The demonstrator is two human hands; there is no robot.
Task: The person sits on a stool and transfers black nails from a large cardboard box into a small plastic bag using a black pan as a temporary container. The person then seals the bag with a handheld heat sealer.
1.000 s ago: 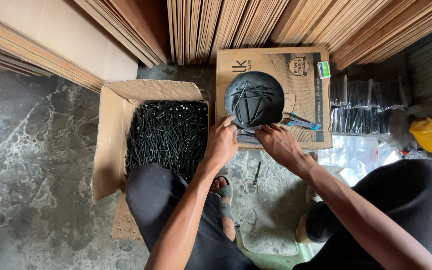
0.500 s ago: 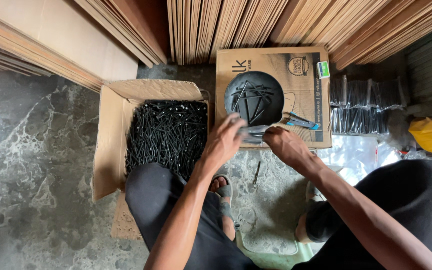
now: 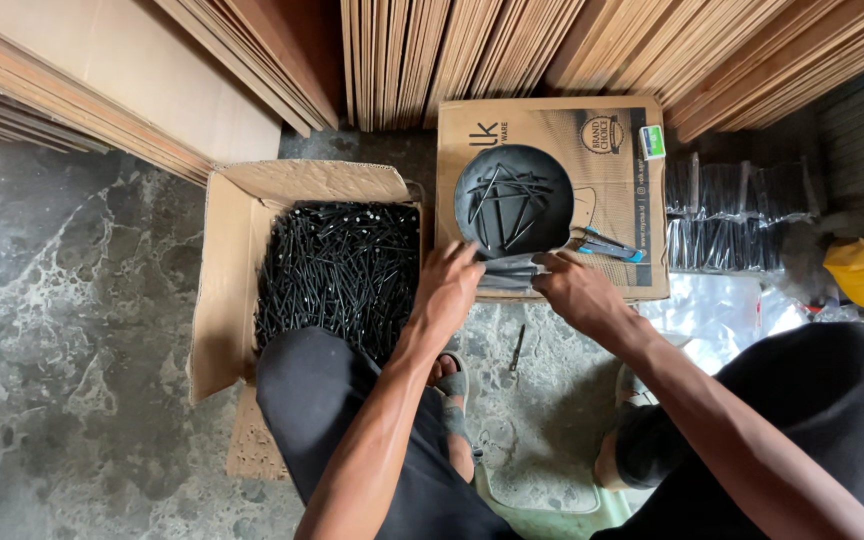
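The left hand [image 3: 449, 290] and the right hand [image 3: 574, 293] meet at the near edge of a closed cardboard box [image 3: 607, 140], each pinching one end of a small clear packet [image 3: 512, 272] of dark screws, fingers closed narrowly on it. The packet lies crosswise between them, its long axis running left to right, just below a round black pan [image 3: 513, 200] holding a few loose screws (a blue-handled tool [image 3: 607, 247] lies beside it). The open box of black screws [image 3: 340, 268] sits to the left, nearer the left hand.
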